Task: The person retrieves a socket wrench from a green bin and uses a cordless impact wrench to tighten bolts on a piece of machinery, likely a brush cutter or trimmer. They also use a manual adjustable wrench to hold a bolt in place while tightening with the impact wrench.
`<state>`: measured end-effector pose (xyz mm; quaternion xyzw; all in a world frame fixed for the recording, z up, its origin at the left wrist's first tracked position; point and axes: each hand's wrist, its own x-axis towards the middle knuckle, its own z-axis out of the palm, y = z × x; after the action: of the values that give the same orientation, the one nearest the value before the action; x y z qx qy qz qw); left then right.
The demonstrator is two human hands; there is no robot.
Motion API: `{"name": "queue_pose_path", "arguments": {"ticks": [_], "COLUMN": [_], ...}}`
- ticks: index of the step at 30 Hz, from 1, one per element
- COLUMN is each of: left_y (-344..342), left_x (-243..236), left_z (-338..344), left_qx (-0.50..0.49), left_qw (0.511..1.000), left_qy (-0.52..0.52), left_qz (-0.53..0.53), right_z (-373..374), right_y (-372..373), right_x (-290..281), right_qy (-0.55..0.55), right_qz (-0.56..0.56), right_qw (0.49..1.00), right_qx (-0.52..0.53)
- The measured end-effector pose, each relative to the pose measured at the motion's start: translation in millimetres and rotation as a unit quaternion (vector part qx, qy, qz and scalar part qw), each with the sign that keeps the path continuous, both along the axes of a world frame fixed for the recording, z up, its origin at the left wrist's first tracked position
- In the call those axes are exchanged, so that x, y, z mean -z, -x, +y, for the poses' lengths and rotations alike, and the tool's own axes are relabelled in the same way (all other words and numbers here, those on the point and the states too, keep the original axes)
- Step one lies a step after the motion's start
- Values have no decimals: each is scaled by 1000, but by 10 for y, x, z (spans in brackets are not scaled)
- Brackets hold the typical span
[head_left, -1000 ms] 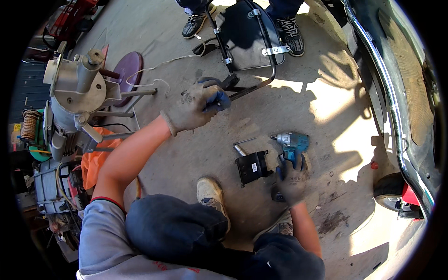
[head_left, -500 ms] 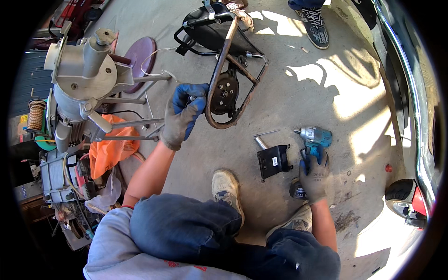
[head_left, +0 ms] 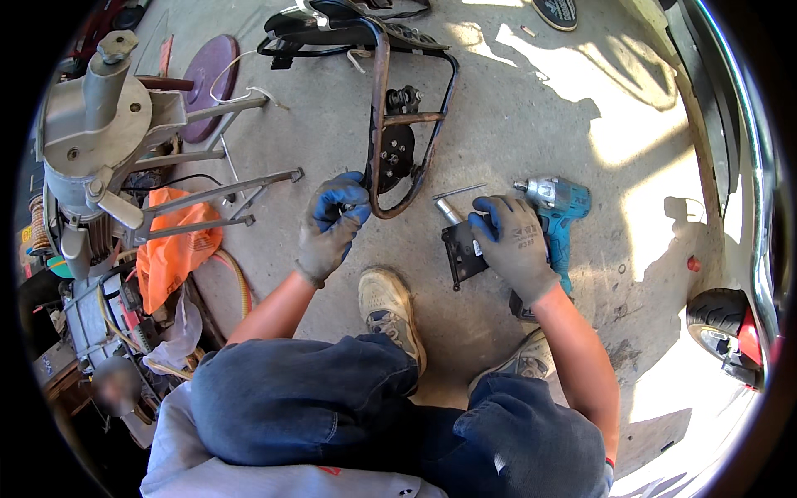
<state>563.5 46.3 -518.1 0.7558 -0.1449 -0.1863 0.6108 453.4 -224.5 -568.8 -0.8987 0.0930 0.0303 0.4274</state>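
Hands: both wear grey gloves with blue fingertips.
Left hand: it is curled tight around the bottom bend of the rusty frame.
Right hand: it lies flat with fingers spread, its fingertips on the black plate. It grips nothing. The blue power tool is right next to it.
Big grey machine: it stands at the left, with long metal legs that reach out over the floor.
Concrete floor: it is grey, with bright sun patches and dark shadows.
Knees: the person crouches in blue jeans, and both knees fill the bottom of the view.
Rusty frame: a bent brown metal tube shaped like a long loop. It lies on the floor in front of the person. A black round part sits inside the loop.
Orange bag: it is crumpled under the machine's legs, to the left of the left hand.
Purple disc: it lies flat on the floor behind the machine.
Blue power tool: it lies on the floor, partly under the right hand.
Tan shoe: it sits between the two arms.
Black plate: small and flat, on the floor between frame and tool.
Metal rod: thin, just above the plate.
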Motion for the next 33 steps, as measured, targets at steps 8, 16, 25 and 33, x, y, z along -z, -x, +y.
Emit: {"name": "queue_pose_path", "arguments": {"ticks": [8, 16, 25, 33], "left_y": [-20, -28, -37, -34], "left_x": [-127, -155, -110, -194], "left_z": [-221, -209, -190, -196], "left_qx": [15, -6, 9, 34], "left_qw": [989, 993, 989, 988], "left_qy": [-110, -100, -114, -140], "left_qz": [-99, -65, -94, -63], "right_z": [408, 352, 708, 664], "right_y": [-660, -368, -567, -586], "right_x": [376, 115, 177, 188], "right_qy": [138, -655, -665, -477], "right_qz": [214, 78, 11, 38], "right_qw": [947, 714, 709, 852], "right_qx": [-196, 234, 234, 212]}}
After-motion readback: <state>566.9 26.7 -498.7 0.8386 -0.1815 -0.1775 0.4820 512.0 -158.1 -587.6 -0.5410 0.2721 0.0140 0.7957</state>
